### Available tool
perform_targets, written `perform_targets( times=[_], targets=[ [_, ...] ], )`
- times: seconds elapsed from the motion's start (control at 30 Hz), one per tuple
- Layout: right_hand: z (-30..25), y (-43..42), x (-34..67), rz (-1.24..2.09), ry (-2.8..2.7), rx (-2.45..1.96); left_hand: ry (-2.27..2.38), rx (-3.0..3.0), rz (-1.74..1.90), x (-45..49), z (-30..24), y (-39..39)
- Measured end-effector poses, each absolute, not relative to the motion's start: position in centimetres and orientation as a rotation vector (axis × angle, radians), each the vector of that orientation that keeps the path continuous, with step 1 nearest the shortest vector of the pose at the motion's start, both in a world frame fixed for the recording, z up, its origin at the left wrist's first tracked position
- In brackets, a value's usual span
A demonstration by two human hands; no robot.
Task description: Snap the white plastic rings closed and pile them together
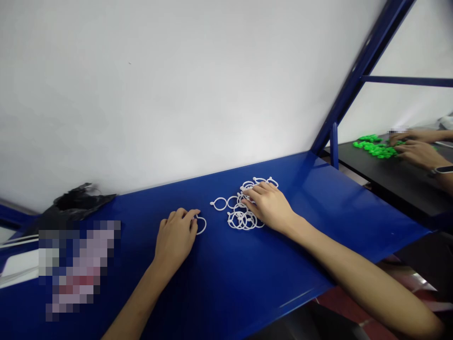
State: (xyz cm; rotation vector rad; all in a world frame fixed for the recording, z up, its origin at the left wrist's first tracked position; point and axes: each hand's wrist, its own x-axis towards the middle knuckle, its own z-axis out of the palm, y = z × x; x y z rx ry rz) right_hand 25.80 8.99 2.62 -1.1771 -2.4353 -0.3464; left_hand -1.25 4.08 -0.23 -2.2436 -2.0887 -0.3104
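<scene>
My left hand [177,236] is low over the blue table, its thumb and forefinger closed on a thin white plastic ring [205,225]. Part of that ring is hidden by the fingers. To the right, my right hand [267,203] reaches over a loose pile of white plastic rings [242,220], each with a small knob on its edge. Its fingertips touch the pile, with thumb and forefinger a little apart. The palm and fingers cover some of the rings. One single ring [220,204] lies flat at the pile's left side, between my hands.
A black plastic bag [85,200] and a blurred-out item [83,264] lie on the table's left. The blue table [219,283] meets a white wall [177,94]. Beyond a blue frame [348,82], another person's hands [419,151] handle green pieces [378,150] on a black table [375,174].
</scene>
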Motion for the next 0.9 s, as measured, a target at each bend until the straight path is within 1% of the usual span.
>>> perform_targets(
  times=[0.27,0.5,0.9],
  targets=[
    [2.5,8.6,25.4,-0.337,-2.472,-1.097,-2.05,-2.297,-0.421,-0.8,-0.3,3.9],
    [2.5,8.2,25.0,-0.27,-2.506,-1.056,-1.968,-2.352,-0.641,-0.3,-0.6,3.8],
    [2.8,6.4,23.8,0.067,-2.562,-0.661,-1.43,-2.569,-1.151,1.3,0.4,2.8]
  ],
)
